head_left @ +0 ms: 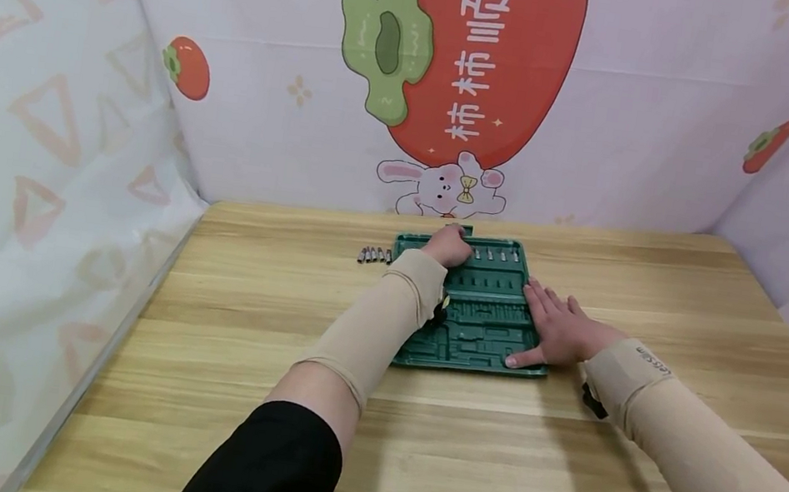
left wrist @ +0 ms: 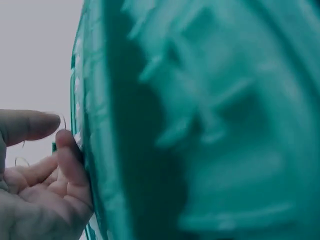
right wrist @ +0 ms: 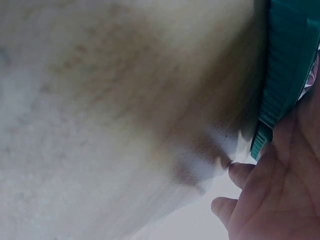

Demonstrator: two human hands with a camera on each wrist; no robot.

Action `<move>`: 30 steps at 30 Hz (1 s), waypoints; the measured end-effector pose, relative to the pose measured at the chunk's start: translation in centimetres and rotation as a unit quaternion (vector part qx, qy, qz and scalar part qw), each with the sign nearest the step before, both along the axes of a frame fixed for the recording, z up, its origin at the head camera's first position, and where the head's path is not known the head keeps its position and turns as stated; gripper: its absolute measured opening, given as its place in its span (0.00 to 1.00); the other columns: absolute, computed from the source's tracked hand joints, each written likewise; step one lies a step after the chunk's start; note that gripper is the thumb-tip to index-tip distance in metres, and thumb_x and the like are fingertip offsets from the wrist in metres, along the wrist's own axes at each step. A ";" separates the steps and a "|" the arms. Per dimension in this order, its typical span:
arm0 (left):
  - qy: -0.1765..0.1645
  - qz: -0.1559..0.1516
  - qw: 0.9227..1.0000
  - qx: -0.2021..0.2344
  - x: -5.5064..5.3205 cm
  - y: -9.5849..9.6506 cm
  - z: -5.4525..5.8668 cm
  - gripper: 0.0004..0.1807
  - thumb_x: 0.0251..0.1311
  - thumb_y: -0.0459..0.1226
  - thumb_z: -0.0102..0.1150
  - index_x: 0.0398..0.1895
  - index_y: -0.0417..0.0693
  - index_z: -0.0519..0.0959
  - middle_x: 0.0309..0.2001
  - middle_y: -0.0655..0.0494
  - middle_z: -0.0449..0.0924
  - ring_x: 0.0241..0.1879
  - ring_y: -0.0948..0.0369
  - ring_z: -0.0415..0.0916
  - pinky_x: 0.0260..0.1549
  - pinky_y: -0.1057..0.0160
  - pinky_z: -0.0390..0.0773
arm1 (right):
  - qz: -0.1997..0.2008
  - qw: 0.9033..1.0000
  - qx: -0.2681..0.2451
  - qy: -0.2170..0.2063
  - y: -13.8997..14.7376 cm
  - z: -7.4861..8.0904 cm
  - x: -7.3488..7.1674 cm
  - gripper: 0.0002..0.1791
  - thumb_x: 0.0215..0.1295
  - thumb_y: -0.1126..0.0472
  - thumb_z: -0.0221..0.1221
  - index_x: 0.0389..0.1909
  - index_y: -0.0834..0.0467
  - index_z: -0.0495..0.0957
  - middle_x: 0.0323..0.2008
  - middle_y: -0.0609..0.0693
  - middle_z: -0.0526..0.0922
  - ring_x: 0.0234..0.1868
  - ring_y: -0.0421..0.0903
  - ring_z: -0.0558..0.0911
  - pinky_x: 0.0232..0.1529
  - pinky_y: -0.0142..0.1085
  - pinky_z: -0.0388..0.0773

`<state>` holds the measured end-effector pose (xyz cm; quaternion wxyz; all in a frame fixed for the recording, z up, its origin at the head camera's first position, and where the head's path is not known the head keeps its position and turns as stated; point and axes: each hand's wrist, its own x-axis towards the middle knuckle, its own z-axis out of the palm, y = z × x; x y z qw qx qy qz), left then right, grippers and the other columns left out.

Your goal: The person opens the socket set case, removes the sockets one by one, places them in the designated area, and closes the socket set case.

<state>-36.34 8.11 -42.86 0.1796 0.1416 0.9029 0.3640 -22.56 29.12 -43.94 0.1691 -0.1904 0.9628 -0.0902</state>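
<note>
A green plastic tool case [head_left: 480,338] lies opened flat on the table, its moulded slots facing up. My left hand [head_left: 447,245] reaches over its upper left part, fingers bent at the top row. In the left wrist view the thumb and forefinger [left wrist: 65,137] come close together beside the case wall; whether they pinch anything is hidden. Several small metal sockets [head_left: 497,255] sit in the top row, right of that hand. More small metal sockets [head_left: 374,255] stand in a line on the table to the left. My right hand [head_left: 553,323] rests along the case's right edge with fingers stretched out.
The wooden table [head_left: 252,394] extends around the case on every side. Behind it hangs a cloth backdrop [head_left: 267,127] with persimmon and rabbit prints. A patterned white cloth [head_left: 26,228] covers the left side. A small green piece [head_left: 467,230] projects at the case's far edge.
</note>
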 end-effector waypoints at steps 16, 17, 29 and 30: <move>-0.064 0.071 0.992 0.079 -0.9 -0.3 -0.6 0.19 0.77 0.33 0.54 0.68 0.43 0.75 0.35 0.49 0.82 0.27 0.58 0.74 0.30 0.61 0.74 | 0.000 1.000 0.013 -0.003 -0.4 0.2 0.1 0.73 0.58 0.26 0.65 0.78 0.77 0.40 0.79 0.74 0.39 0.76 0.75 0.47 0.70 0.72 0.44; -0.067 0.076 0.991 0.083 -0.9 -0.3 -0.6 0.19 0.77 0.33 0.54 0.68 0.44 0.75 0.32 0.50 0.81 0.25 0.59 0.73 0.29 0.61 0.74 | 0.001 1.000 0.014 0.000 -0.4 0.2 0.1 0.73 0.58 0.26 0.65 0.78 0.77 0.40 0.78 0.75 0.39 0.76 0.76 0.47 0.70 0.73 0.44; -0.030 0.083 0.994 0.061 -0.4 -0.3 -0.6 0.08 0.77 0.35 0.55 0.51 0.45 0.82 0.32 0.52 0.81 0.27 0.59 0.76 0.30 0.60 0.76 | -0.019 0.999 0.032 0.022 -0.1 -0.5 -0.1 0.69 0.64 0.19 0.49 0.79 0.73 0.39 0.80 0.70 0.40 0.78 0.72 0.47 0.70 0.73 0.38; -0.031 0.083 0.994 0.063 -0.3 -0.2 -0.7 0.08 0.77 0.35 0.55 0.50 0.45 0.82 0.33 0.51 0.82 0.27 0.59 0.76 0.30 0.59 0.76 | -0.021 0.999 0.037 0.029 -0.1 -0.6 0.0 0.69 0.64 0.18 0.47 0.80 0.73 0.40 0.80 0.70 0.41 0.78 0.72 0.47 0.71 0.72 0.37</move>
